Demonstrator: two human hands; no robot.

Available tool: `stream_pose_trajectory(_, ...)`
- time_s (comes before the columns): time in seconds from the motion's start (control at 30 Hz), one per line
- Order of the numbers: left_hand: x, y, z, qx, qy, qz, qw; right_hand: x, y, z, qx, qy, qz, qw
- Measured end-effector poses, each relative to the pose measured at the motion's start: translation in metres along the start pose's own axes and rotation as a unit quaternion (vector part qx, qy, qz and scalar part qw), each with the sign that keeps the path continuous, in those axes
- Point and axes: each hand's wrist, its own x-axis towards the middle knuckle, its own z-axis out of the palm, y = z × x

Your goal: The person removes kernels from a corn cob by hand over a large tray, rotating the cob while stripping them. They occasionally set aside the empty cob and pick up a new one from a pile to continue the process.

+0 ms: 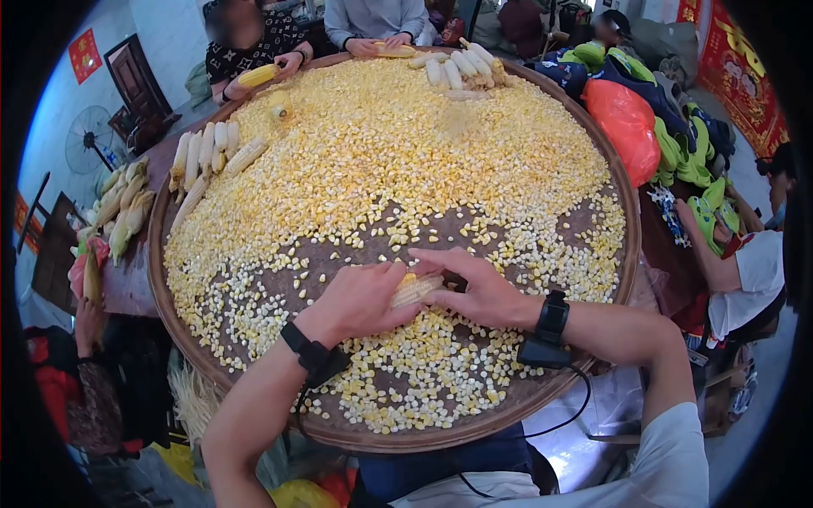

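Between my two hands is a corn cob (413, 291), mostly pale and stripped, with some yellow kernels showing near its top. My left hand (364, 296) wraps round the cob's left side. My right hand (478, 288) grips it from the right, thumb and fingers pressed to it. Part of the cob is hidden by my fingers. Both hands are just above a large round tray (179, 332) strewn with loose yellow and white corn kernels (364, 144). Each wrist wears a black strap with a device and cable.
Bare cobs (203, 152) lie at the tray's left, others (461, 68) at its far edge. Two people across hold yellow corn ears (257, 76). Unhusked ears (127, 199) are stacked left, near another person's hand (88, 322). A red plastic bag (622, 127) and green shoes (699, 152) stand right.
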Motion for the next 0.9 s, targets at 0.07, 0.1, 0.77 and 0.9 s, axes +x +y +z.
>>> stream_pose_trajectory(0.07,0.0,0.002,-0.004,0.005,-0.012,-0.005,1.0,0.0,0.002,0.002,0.017,0.014,0.005,1.0)
stream_pose_trajectory(0.1,0.0,0.003,-0.005,0.006,-0.014,-0.008,1.0,-0.001,0.003,0.004,0.029,0.024,0.008,0.999)
stream_pose_trajectory(0.77,0.001,0.002,0.001,0.005,-0.006,-0.026,1.0,-0.003,-0.004,0.01,-0.095,0.03,-0.083,0.992)
stream_pose_trajectory(0.9,0.003,-0.001,0.004,-0.014,0.004,-0.01,1.0,-0.003,-0.001,0.005,-0.077,0.007,-0.048,0.996)
